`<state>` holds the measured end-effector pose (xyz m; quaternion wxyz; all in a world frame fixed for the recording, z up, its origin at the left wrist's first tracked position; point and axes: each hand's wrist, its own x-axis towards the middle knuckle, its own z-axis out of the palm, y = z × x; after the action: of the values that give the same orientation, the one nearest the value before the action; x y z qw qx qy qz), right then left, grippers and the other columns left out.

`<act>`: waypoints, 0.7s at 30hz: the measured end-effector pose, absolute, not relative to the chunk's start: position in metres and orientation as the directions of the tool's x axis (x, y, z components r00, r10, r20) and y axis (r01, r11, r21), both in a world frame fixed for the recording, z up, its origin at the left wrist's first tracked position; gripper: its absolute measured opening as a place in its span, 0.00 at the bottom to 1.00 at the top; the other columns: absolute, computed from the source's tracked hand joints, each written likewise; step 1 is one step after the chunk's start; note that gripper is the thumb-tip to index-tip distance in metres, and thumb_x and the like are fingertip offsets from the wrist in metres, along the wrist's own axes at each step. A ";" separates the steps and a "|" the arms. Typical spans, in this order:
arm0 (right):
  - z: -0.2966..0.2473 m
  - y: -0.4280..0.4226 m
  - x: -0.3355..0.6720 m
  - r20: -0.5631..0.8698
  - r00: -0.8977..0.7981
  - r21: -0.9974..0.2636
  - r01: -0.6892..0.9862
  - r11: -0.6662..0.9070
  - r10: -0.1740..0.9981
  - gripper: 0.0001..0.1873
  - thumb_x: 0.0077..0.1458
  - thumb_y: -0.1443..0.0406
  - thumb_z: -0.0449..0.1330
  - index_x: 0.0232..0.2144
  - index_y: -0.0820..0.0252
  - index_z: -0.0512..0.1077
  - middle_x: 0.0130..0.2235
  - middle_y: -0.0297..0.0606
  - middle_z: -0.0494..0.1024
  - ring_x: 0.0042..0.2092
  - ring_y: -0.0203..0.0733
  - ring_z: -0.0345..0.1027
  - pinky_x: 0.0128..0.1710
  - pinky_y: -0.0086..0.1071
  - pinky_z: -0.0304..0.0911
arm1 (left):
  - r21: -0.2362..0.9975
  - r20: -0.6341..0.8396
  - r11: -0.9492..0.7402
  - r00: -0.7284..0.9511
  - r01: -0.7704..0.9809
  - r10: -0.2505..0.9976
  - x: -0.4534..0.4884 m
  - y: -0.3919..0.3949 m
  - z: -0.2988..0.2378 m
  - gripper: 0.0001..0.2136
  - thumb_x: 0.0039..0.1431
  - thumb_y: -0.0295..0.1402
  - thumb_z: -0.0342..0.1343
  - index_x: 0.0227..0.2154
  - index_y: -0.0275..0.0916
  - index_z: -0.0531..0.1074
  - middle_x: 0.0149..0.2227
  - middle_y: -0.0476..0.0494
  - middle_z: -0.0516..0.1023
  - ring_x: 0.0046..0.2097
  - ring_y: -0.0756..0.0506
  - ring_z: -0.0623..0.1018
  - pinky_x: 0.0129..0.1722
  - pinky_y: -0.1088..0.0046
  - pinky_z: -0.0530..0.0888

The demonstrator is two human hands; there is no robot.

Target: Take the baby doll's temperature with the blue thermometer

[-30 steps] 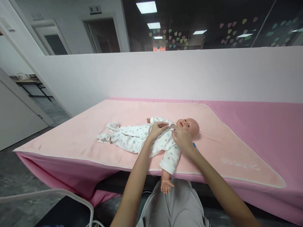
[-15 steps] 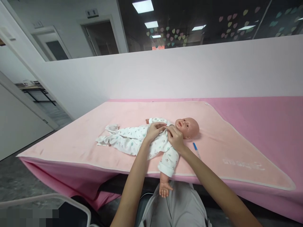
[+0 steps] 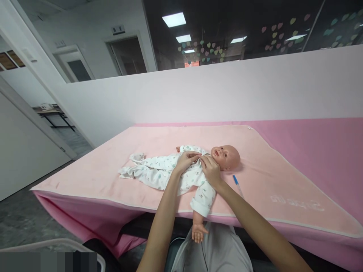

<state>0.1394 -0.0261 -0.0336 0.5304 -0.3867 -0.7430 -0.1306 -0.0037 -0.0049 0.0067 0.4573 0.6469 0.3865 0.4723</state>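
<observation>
A baby doll (image 3: 230,156) lies on its back, its head to the right and its legs to the left. It wears a white footed sleepsuit (image 3: 155,172) with a small print. My left hand (image 3: 187,160) rests on the doll's chest, fingers bent and closed on the sleepsuit's front. Just below the chin, my right hand (image 3: 211,169) pinches the cloth near the neckline, its fingertips close to the left ones. The exact pinch points are partly hidden under the fingers. One doll hand (image 3: 199,232) hangs over the table's near edge.
A peach mat (image 3: 93,170) covers part of the pink tablecloth (image 3: 320,151). A slim blue-capped, pen-like item (image 3: 236,180) lies right of my right hand. Behind the table stands a white half wall (image 3: 198,96) with glass above. A pale curved bar (image 3: 56,241) is at lower left.
The view has shifted slightly, so everything sits a little lower and further right. Both hands stay at the doll's chest, with only slight finger movement at the neckline.
</observation>
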 end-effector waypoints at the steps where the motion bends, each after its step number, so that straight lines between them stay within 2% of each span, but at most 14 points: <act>1: -0.034 -0.026 0.140 0.887 -0.138 -0.214 0.723 0.656 0.441 0.13 0.58 0.70 0.49 0.43 0.58 0.70 0.39 0.40 0.76 0.41 0.41 0.70 0.42 0.34 0.65 | 0.953 0.260 -0.292 0.265 0.087 0.929 -0.004 -0.006 0.008 0.15 0.48 0.38 0.59 0.35 0.34 0.76 0.27 0.46 0.77 0.26 0.52 0.70 0.27 0.77 0.66; 6: -0.032 -0.028 0.141 0.882 -0.117 -0.220 0.753 0.620 0.456 0.14 0.59 0.71 0.47 0.42 0.59 0.70 0.35 0.39 0.76 0.37 0.40 0.69 0.40 0.32 0.64 | 0.927 0.291 -0.351 0.335 0.132 0.896 -0.004 -0.014 0.015 0.12 0.47 0.36 0.60 0.33 0.34 0.77 0.35 0.42 0.79 0.38 0.46 0.76 0.41 0.73 0.70; 8: -0.032 -0.028 0.140 0.877 -0.112 -0.230 0.756 0.613 0.467 0.13 0.59 0.71 0.47 0.40 0.59 0.71 0.34 0.39 0.76 0.37 0.39 0.69 0.39 0.32 0.63 | 0.932 0.279 -0.341 0.357 0.123 0.891 -0.004 -0.015 0.015 0.13 0.45 0.35 0.61 0.35 0.34 0.77 0.37 0.41 0.79 0.40 0.44 0.76 0.43 0.71 0.70; 14: -0.033 -0.028 0.138 0.860 -0.091 -0.269 0.755 0.598 0.502 0.11 0.58 0.70 0.48 0.37 0.61 0.70 0.33 0.39 0.75 0.37 0.40 0.68 0.40 0.31 0.62 | 0.933 0.274 -0.323 0.267 0.161 0.924 -0.001 -0.013 0.011 0.11 0.45 0.32 0.60 0.33 0.34 0.77 0.36 0.41 0.80 0.40 0.44 0.77 0.43 0.70 0.71; 21: -0.032 -0.029 0.137 0.861 -0.077 -0.301 0.719 0.627 0.503 0.14 0.55 0.73 0.46 0.39 0.61 0.69 0.34 0.40 0.74 0.38 0.40 0.67 0.40 0.32 0.63 | 0.942 0.283 -0.320 0.277 0.099 0.918 0.000 -0.010 0.010 0.10 0.44 0.29 0.59 0.33 0.35 0.76 0.35 0.42 0.79 0.39 0.45 0.77 0.43 0.70 0.71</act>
<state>0.1374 -0.0286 -0.0319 0.5338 -0.4201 -0.7269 -0.1012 0.0002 -0.0099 0.0096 0.4409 0.6663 0.3816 0.4647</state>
